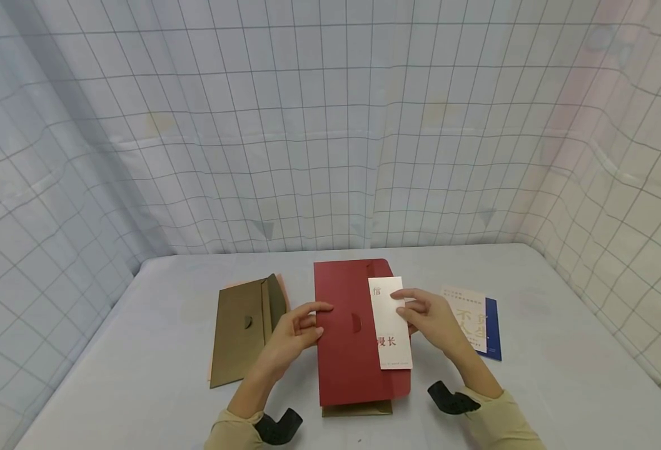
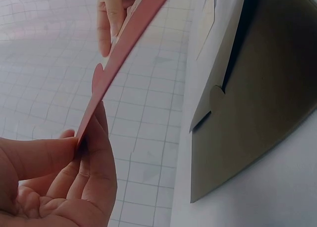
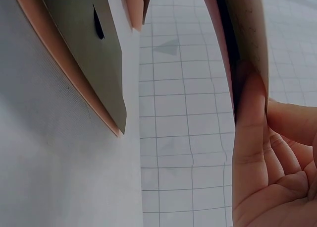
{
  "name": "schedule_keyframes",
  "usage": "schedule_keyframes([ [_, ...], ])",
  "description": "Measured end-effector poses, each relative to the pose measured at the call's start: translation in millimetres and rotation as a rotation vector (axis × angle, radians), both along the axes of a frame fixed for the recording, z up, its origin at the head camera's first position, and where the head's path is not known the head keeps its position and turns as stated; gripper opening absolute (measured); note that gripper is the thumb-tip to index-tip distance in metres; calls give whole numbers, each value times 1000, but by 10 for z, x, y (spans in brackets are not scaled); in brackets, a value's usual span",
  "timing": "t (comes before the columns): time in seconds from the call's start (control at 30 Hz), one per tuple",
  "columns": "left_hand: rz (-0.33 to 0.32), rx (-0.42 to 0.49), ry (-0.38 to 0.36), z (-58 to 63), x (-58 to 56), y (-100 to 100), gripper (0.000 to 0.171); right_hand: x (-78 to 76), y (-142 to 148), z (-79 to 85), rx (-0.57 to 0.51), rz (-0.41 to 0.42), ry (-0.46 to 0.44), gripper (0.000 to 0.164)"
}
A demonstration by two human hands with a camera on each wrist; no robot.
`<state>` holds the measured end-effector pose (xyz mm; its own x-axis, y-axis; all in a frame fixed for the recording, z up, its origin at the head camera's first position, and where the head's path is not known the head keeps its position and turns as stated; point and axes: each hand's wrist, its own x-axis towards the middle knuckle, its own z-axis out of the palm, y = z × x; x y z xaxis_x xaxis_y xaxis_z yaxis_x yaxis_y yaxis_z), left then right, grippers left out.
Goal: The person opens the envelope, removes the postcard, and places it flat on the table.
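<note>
A red envelope (image 1: 341,369) with a small half-round tab is held up above the table. My left hand (image 1: 291,334) pinches its left edge between thumb and fingers. In the left wrist view the envelope (image 2: 126,48) stands nearly edge-on. My right hand (image 1: 434,319) pinches a white card (image 1: 389,319) with red characters by its right edge. The card overlaps the right part of the envelope in the head view. The right wrist view shows the card (image 3: 257,33) between thumb and index finger, close beside the envelope's red edge (image 3: 216,24).
An olive-gold envelope (image 1: 234,344) lies at the left with a peach layer under it. Below the red envelope another olive-gold envelope (image 1: 358,409) pokes out at the front. To the right is a pale card (image 1: 465,312) with gold characters, over a blue piece (image 1: 493,328).
</note>
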<state>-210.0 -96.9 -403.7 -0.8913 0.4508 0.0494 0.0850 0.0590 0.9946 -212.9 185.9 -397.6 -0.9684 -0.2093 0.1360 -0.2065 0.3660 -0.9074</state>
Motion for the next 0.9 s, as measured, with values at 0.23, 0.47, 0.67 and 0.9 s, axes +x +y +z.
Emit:
schedule_keyframes([
  [0.23, 20, -42, 11, 7, 0, -18, 32, 4, 18, 4, -3, -8, 3, 33],
  [0.47, 35, -43, -4, 4, -2, -25, 30, -5, 48, 19, 21, -27, -1, 34],
  [0.67, 33, -52, -5, 19, -5, -32, 30, -9, 68, 36, 27, -33, 5, 35],
  [0.9, 44, -80, -10, 28, 5, -45, 31, -6, 85, 25, 25, -43, 2, 34],
])
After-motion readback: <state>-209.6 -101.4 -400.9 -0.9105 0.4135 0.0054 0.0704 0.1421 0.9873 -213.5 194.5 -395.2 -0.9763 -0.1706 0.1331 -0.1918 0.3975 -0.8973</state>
